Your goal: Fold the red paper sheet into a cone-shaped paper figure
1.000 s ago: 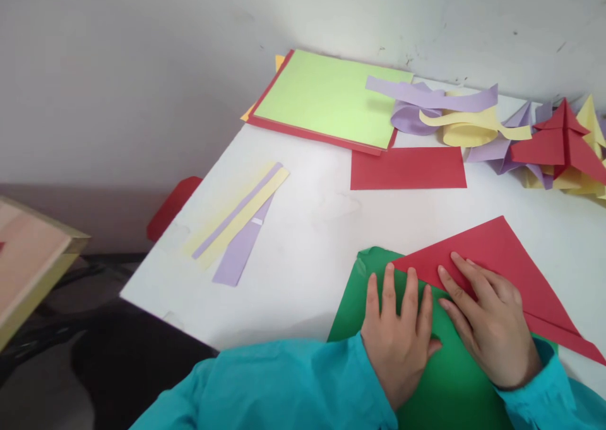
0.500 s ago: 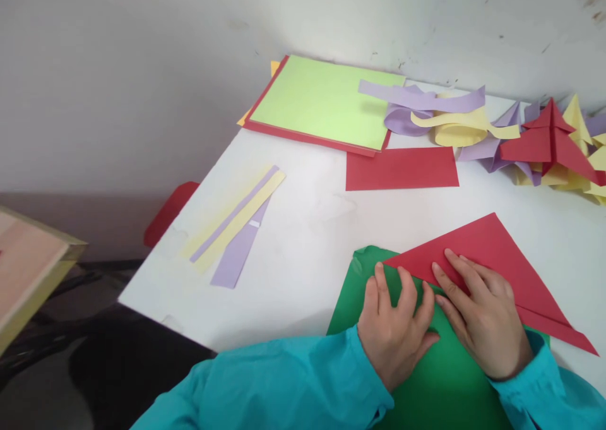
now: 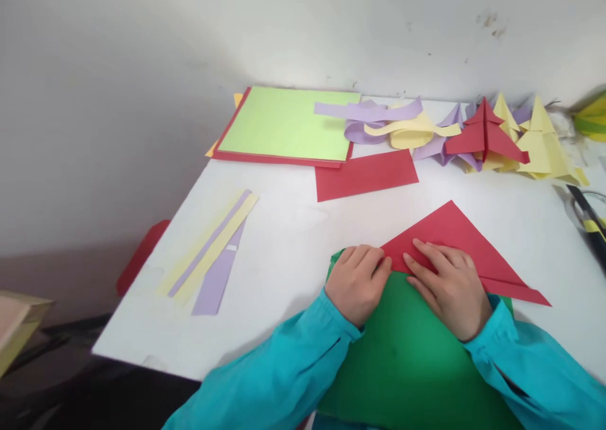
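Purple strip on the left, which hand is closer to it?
Left. The left hand sits at the tip of the red triangle, to the right of the purple strip; the right hand lies flat on that triangle, farther away.

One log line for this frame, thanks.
left hand: curled at corner of red triangle | right hand: flat on red triangle | beneath: green sheet

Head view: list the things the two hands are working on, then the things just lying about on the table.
In hand: red folded triangle, under the right hand, with the left hand at its corner; green sheet beneath.
Lying about: red rectangle; light green sheet; flat strips; curled strips; folded paper shapes; scissors.
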{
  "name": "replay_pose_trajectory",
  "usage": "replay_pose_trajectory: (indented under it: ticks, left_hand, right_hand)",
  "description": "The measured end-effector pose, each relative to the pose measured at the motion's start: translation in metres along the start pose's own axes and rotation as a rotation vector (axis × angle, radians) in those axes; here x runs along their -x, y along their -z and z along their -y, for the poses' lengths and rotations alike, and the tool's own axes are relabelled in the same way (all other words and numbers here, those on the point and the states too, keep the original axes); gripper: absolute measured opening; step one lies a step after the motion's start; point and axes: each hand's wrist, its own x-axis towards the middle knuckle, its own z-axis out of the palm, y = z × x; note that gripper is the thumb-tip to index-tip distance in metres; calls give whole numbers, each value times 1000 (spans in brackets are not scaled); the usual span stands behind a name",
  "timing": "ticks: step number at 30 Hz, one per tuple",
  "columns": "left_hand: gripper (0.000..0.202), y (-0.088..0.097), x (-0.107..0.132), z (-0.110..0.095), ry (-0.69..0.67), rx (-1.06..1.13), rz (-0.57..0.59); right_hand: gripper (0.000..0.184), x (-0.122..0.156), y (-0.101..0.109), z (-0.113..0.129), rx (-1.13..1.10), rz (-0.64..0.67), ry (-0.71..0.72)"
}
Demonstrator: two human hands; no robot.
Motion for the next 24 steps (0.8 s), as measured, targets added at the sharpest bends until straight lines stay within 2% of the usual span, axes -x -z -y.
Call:
replay_pose_trajectory:
  ticks: [3,6,10,15,19,24]
  left_hand:
    - [12,-3,-3,3,-91,37,-35]
    - [14,-8,-2,-3,-171,8,-32]
    - [20,-12,-2,-10,-211,-19,-38]
    - [27,-12,-4,-12,-334,-111,63]
    - [30,-14,0,-20,-354,-162,112]
    - [37,-16,3,-31,-345,-246,114]
  right_hand:
    - [25,0,-2,0,17,-23,0]
    - [23,1,-6,0,26,-45,5]
    - [23,1,-11,2,28,-70,-12]
    - [23,5,-10,1,10,-103,-26]
    - [22,17,-1,-3,54,-95,-51]
    - [24,44,10,-3,196,-105,-148]
